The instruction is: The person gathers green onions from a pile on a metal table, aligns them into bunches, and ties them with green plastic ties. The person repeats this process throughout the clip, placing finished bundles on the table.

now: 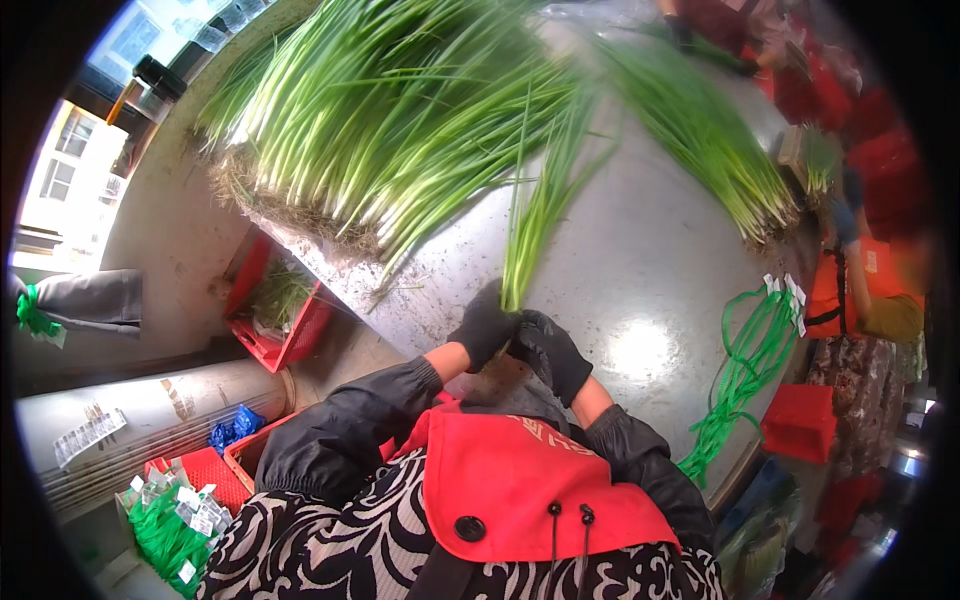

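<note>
A small bunch of spring onions [527,236] stretches away from me over the metal table, its white ends close to my body. My left hand [486,326], in a black glove, is closed around the bunch near its root end. Closed at that same end is my right hand [552,352], gloved alike, its fingers partly hidden against the stalks. Beyond them, at the far left, lies a large heap of spring onions [400,130] with roots toward me. A smaller pile of spring onions [710,150] lies to the right.
Green ties with white tags [745,360] lie on the table's [620,270] right side. More green ties [165,530] fill a container at lower left. Red crates [270,345] stand below the left edge. Across the table at right, another person's arm [855,270] reaches in.
</note>
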Tool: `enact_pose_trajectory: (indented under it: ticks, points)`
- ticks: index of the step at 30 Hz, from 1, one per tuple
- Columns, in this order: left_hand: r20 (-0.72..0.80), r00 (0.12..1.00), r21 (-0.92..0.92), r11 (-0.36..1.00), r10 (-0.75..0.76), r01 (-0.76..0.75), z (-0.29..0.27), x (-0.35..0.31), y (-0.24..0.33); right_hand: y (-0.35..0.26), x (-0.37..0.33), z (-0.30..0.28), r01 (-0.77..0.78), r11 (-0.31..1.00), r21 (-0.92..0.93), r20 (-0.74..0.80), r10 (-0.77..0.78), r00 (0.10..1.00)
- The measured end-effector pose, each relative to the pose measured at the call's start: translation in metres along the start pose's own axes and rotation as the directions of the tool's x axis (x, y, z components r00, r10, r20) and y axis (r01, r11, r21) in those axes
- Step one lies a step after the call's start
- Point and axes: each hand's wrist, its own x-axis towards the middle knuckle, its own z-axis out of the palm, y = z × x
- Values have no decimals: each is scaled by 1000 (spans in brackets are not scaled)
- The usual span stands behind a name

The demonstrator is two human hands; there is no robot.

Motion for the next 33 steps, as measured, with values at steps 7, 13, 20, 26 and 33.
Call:
enact_pose_trajectory:
  ticks: [7, 13, 20, 26, 33]
  points:
    - [353, 935, -251, 958, -45, 140, 3, -6, 58, -28, -36, 10, 58, 997, -59, -75, -63, 995]
    - [392, 909, -11, 989, 140, -147, 16, -3, 70, -43, -69, 4, 94, 987, 134, -244, -59, 968]
    - [561, 826, -140, 977, -55, 160, 23, -1, 80, -66, -120, -19, 94, 995, 35, -307, -79, 948]
    - [653, 741, -295, 848, -156, 440, 47, 13, 96, -28, -116, -30, 67, 997, -24, -333, -71, 940]
    - [752, 658, -469, 670, -39, 576, 62, 29, 47, -23, -123, -29, 160, 972, -171, -325, -209, 922]
